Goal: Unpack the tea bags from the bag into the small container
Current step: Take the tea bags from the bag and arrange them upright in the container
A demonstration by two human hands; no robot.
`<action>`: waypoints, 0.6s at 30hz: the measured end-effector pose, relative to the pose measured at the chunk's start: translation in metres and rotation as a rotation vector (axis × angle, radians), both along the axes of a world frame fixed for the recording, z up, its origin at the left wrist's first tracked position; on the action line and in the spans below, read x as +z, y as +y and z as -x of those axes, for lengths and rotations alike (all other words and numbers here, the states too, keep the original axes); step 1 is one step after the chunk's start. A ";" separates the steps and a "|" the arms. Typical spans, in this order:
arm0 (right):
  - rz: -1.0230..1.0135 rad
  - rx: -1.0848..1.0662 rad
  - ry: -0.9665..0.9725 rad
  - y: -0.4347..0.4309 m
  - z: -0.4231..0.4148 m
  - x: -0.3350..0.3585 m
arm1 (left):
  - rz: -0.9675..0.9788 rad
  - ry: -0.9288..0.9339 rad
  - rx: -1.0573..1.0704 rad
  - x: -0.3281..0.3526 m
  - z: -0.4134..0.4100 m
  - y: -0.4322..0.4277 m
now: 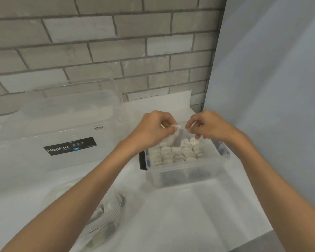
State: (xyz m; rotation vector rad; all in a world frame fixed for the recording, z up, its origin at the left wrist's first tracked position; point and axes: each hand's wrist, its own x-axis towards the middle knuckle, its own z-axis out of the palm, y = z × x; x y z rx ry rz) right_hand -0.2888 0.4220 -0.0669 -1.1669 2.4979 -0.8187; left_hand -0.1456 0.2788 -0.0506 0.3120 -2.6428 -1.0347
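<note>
Holding one small white paper tea bag point(176, 138) pinched by its top edge in our left hand point(155, 129), we see it hang straight down, long axis upright, just above the rows already packed in the small clear plastic container point(187, 174). Our right hand point(206, 126), fingers curled near the same edge, seems to pinch nothing, though we cannot tell surely.

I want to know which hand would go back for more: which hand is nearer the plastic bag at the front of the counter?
Left. The left hand is up over the small container, its forearm passing just above the plastic bag. The right hand is farther right.
</note>
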 end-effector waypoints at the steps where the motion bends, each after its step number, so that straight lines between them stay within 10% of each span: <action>1: 0.001 -0.016 -0.004 0.006 0.001 -0.001 | 0.043 -0.082 -0.042 -0.006 0.007 0.002; 9: 0.031 -0.070 -0.007 0.034 -0.002 -0.003 | 0.165 -0.659 -0.160 -0.059 0.047 0.005; 18: 0.031 -0.072 -0.024 0.046 -0.003 -0.005 | 0.418 -0.842 -0.211 -0.081 0.055 0.008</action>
